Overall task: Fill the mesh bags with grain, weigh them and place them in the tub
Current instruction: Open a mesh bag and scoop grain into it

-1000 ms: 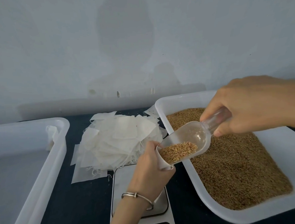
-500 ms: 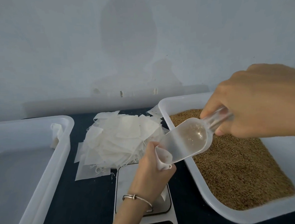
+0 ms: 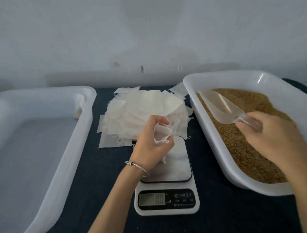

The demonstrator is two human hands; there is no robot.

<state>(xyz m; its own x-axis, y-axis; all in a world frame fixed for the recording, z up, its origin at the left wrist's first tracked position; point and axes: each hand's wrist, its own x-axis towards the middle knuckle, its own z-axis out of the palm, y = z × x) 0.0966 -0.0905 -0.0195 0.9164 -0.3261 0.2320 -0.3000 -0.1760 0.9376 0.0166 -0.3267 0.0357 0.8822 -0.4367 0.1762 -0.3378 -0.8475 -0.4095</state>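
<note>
The left hand (image 3: 150, 144) grips a mesh bag (image 3: 161, 135) by its open mouth, fingers curled round the cloth, above the far edge of the scale (image 3: 166, 170). The right hand (image 3: 273, 137) clasps the handle of a clear scoop (image 3: 221, 108), whose bowl lies on the grain (image 3: 241, 140) in the right tub (image 3: 209, 124). That tub's near-left rim runs just beside the scale, leaving a narrow strip of dark table (image 3: 109, 171) between them. On the left stands a second white tub (image 3: 75, 146), with one filled bag (image 3: 79, 105) leaning in its far right corner; a wider band of table lies open between its rim and the scale. A heap of empty bags (image 3: 140, 113) sits far of the scale, between the two tubs, touching the scale's far-left corner. The scale's display (image 3: 152, 199) is too blurred to read.
</note>
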